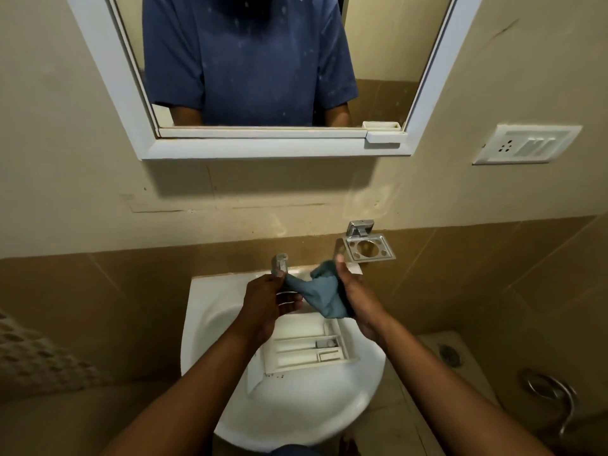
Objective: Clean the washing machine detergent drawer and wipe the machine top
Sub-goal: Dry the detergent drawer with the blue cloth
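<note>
In the head view, the left hand [266,302] pinches one end of the blue cloth [320,294], near the tap [279,262]. The right hand [357,299] grips the other end, thumb up. The detergent drawer [304,342] lies in the white sink [289,413], just below the fingers.

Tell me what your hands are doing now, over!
Left hand and right hand both grip the blue cloth above the sink. Detergent drawer lies in it. Tap just behind left hand.
</note>
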